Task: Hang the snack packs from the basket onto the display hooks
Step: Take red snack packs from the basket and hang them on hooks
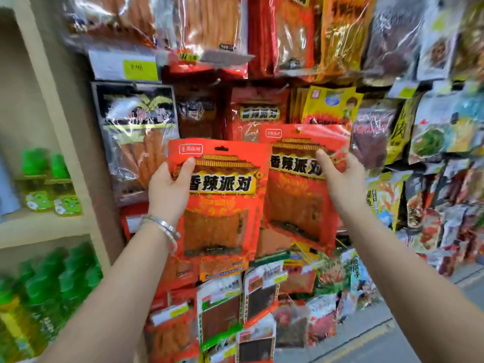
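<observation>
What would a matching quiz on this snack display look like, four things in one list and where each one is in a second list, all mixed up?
Things:
1. left-hand red pack
2. silver bangles
3. green bottles
4. yellow pack

Places:
A. on the shelves at the far left
B. hanging just above the right-hand red pack
C. on the wrist of the left hand
D. held up in front of the display, a thumb on its front

Pairs: 1-D, 2-C, 3-A, 4-B
</observation>
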Demonstrator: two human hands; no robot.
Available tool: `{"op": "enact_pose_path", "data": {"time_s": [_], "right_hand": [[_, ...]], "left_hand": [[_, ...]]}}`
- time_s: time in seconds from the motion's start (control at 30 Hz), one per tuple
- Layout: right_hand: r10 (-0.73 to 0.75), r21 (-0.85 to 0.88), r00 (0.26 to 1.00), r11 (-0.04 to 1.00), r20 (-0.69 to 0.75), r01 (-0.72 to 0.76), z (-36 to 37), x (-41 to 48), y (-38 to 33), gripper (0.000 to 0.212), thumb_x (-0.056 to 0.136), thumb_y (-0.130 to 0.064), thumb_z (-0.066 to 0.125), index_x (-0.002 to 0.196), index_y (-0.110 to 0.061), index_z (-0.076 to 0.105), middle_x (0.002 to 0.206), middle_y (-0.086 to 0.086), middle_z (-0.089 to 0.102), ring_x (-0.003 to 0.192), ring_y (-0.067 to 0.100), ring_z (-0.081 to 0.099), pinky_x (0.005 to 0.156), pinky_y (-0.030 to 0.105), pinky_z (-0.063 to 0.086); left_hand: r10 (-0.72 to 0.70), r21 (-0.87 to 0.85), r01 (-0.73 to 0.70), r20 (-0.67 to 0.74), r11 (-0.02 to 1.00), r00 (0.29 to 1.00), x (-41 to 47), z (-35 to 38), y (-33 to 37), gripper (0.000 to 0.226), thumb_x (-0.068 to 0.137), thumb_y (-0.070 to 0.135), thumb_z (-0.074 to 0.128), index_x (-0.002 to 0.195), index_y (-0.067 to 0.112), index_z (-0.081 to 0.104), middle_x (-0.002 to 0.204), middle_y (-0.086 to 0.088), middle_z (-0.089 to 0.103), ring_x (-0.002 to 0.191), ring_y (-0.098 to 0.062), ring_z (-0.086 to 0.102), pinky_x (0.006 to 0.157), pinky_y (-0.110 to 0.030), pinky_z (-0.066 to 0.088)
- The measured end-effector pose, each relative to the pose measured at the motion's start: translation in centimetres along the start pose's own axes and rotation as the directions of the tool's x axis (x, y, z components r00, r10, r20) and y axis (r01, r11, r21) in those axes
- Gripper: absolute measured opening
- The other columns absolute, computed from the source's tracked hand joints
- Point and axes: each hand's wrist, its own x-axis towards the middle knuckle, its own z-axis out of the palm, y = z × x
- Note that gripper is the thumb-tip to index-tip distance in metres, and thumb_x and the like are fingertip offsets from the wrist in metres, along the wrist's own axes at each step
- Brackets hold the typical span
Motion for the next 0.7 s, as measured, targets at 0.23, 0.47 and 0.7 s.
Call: {"op": "enact_pose_path", "data": {"time_s": [0.23,0.47,0.7], "right_hand": [[0.042,0.246,0.996,0.967,0.076,-0.060,3.3,7.8,0.9,0.018,0.087,-0.031,0.066,0.096,-0.016,0.068,0.091,0.002,0.070,0.081,0.005,0.059,0.081,0.033,0.048],[0.067,0.310,0.974,0.941,0.217,-0.134,5.2,13.4,1.2,0.003,0.087,-0.030,0.066,0.085,-0.029,0.067,0.092,-0.007,0.069,0.093,0.014,0.065,0.086,0.036,0.050],[0.169,0.352,0.942,0.897,0.289,-0.269,6.5,17.1,2.5,0.003,0.082,-0.024,0.069,0.079,-0.024,0.068,0.093,0.002,0.071,0.093,0.025,0.067,0.088,0.044,0.054]], "left_hand": [[0.005,-0.076,-0.001,0.053,0.997,0.999,4.3,4.0,2.2,0.027,0.083,0.051,0.055,0.082,0.027,0.066,0.085,0.003,0.070,0.083,-0.020,0.067,0.081,-0.048,0.054],[0.016,-0.109,-0.014,0.024,0.994,1.000,6.4,7.1,3.5,0.027,0.078,0.055,0.055,0.080,0.030,0.066,0.086,0.006,0.071,0.086,-0.018,0.067,0.083,-0.050,0.053],[-0.020,-0.144,0.019,-0.006,0.989,1.000,7.3,9.5,4.7,0.021,0.075,0.054,0.057,0.076,0.038,0.069,0.089,0.000,0.073,0.087,-0.023,0.069,0.083,-0.051,0.053]]}}
